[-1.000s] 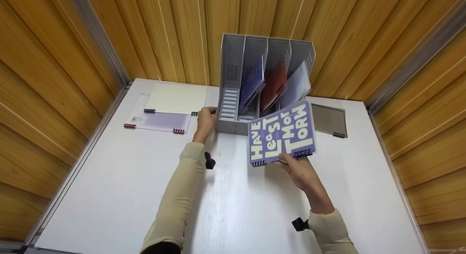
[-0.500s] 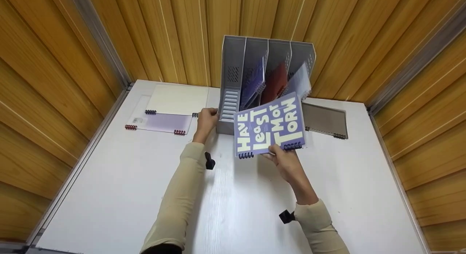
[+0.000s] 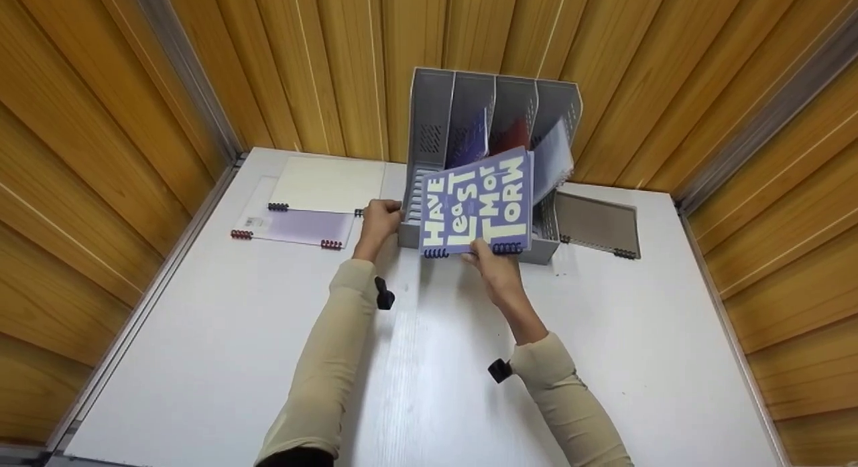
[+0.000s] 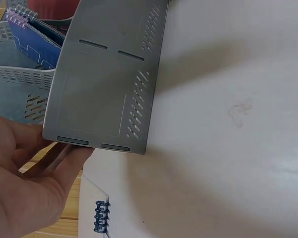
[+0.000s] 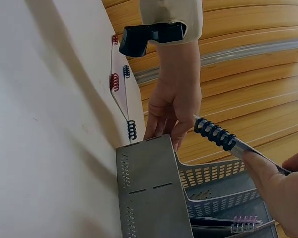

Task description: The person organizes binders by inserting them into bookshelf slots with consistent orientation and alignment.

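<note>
- And here's the right hand point(image 3: 496, 269), pinching the purple notebook point(image 3: 477, 202) at its ringed edge, thumb on the cover between the two black bindings.
- That notebook tilts before the open front of the rack point(image 3: 472, 95), hiding parts of the middle compartments; whether it touches the rack, I can't tell.
- Left hand point(image 3: 381, 222) grips the rack at its front left corner, fingers bent about the edge.
- The rack has four compartments and stands by the back edge of the table point(image 3: 201, 333).
- Slatted floor showing in the leftmost; blue notebook point(image 3: 476, 142) leaning in the second; red notebook point(image 3: 515, 137) in the third; pale notebook point(image 3: 554, 160) in the rightmost.
- Near the table's back left corner, a cream notebook point(image 3: 328, 183) overlaps a lilac notebook point(image 3: 308, 226) with red rings.
- Toward the back right corner, beside the rack, lies a brown notebook point(image 3: 598, 224).
</note>
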The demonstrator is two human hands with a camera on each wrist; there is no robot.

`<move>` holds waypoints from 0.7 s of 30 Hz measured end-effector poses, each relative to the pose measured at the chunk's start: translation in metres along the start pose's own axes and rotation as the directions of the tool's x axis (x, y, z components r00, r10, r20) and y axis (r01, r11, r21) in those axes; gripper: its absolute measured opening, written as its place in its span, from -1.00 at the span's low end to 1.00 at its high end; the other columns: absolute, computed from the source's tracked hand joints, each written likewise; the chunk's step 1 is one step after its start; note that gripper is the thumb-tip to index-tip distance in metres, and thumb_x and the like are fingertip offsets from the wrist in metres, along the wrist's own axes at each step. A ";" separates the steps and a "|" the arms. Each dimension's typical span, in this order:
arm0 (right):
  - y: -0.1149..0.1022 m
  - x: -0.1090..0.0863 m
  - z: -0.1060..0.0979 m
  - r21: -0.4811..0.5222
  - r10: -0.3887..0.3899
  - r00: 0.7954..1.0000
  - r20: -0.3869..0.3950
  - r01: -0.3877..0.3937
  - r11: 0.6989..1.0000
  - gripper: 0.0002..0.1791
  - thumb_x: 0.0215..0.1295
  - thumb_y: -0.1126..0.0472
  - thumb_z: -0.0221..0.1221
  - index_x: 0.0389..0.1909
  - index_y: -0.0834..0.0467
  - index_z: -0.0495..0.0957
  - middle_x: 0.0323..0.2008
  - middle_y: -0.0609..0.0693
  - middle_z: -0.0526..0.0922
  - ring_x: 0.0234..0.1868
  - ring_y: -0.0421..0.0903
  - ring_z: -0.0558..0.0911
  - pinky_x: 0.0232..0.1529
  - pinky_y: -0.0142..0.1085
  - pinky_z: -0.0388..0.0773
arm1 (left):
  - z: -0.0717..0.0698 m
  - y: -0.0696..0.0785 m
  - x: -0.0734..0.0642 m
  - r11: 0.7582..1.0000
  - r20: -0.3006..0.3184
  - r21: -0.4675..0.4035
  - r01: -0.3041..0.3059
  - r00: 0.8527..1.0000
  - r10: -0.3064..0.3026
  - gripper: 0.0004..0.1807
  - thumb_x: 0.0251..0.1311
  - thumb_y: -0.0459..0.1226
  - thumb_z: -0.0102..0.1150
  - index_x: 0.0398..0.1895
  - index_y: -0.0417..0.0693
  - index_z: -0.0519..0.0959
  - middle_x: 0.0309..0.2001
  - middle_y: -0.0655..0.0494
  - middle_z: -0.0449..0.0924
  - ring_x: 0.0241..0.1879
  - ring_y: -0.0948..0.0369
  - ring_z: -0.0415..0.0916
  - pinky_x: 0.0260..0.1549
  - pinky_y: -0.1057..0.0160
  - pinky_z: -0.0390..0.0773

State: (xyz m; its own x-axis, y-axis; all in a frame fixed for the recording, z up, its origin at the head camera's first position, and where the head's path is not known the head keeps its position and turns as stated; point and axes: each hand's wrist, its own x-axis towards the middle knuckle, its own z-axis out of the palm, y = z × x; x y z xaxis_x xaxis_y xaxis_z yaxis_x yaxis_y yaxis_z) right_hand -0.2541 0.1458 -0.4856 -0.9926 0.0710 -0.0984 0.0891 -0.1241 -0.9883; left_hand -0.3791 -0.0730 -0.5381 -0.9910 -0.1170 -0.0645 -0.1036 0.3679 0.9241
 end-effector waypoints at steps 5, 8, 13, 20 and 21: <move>-0.001 0.017 0.014 -0.111 -0.043 0.998 -0.040 0.038 0.993 -0.46 0.29 0.32 0.09 0.31 0.30 0.38 0.10 0.27 0.67 0.03 0.01 0.71 0.07 -0.26 0.64 | -0.001 0.000 0.001 1.000 0.021 -0.027 -0.001 1.000 0.002 -0.67 0.34 -0.44 0.15 0.13 -0.39 0.62 0.02 -0.28 0.69 -0.07 -0.06 0.67 -0.20 0.22 0.70; -0.002 0.027 0.023 -0.111 -0.079 0.996 -0.031 0.075 0.991 -0.44 0.27 0.38 0.05 0.33 0.33 0.36 0.14 0.29 0.63 0.08 0.03 0.68 0.11 -0.22 0.63 | -0.002 0.001 0.002 0.999 0.040 -0.039 0.013 0.999 -0.012 -0.65 0.36 -0.43 0.14 0.16 -0.40 0.59 0.06 -0.29 0.66 -0.03 -0.07 0.66 -0.16 0.19 0.70; -0.005 0.044 0.038 -0.278 -0.141 0.989 -0.055 0.120 0.953 -0.48 0.25 0.31 0.07 0.25 0.37 0.44 0.03 0.27 0.68 -0.13 -0.05 0.60 -0.12 -0.36 0.58 | -0.003 0.001 0.002 0.997 0.041 -0.063 0.036 0.999 -0.033 -0.64 0.36 -0.44 0.15 0.18 -0.40 0.58 0.08 -0.28 0.66 0.04 -0.11 0.65 -0.09 0.14 0.70; -0.002 0.071 0.061 -0.415 -0.308 0.950 -0.054 0.259 0.872 -0.47 0.27 0.29 0.08 0.28 0.34 0.43 0.10 0.29 0.66 0.01 0.05 0.67 0.04 -0.18 0.59 | -0.002 -0.001 0.000 0.996 0.027 -0.077 0.038 0.999 -0.036 -0.64 0.32 -0.43 0.18 0.16 -0.40 0.60 0.05 -0.27 0.68 0.00 -0.10 0.67 -0.14 0.19 0.71; 0.000 0.074 0.064 -0.423 -0.326 0.944 -0.049 0.276 0.863 -0.46 0.29 0.31 0.09 0.30 0.33 0.39 0.14 0.29 0.64 0.07 0.07 0.65 0.09 -0.13 0.57 | -0.001 -0.002 0.000 0.997 0.028 -0.073 0.036 0.999 -0.034 -0.64 0.32 -0.43 0.18 0.16 -0.39 0.60 0.05 -0.27 0.67 0.00 -0.10 0.67 -0.15 0.20 0.71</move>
State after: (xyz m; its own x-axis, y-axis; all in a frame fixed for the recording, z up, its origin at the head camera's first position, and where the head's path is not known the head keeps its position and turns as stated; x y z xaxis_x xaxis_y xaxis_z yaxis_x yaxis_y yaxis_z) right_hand -0.3330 0.0876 -0.4856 -0.9622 0.1556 0.2236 -0.1625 0.3309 -0.9296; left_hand -0.3791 -0.0749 -0.5391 -0.9889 -0.1037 -0.1068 -0.1332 0.2955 0.9460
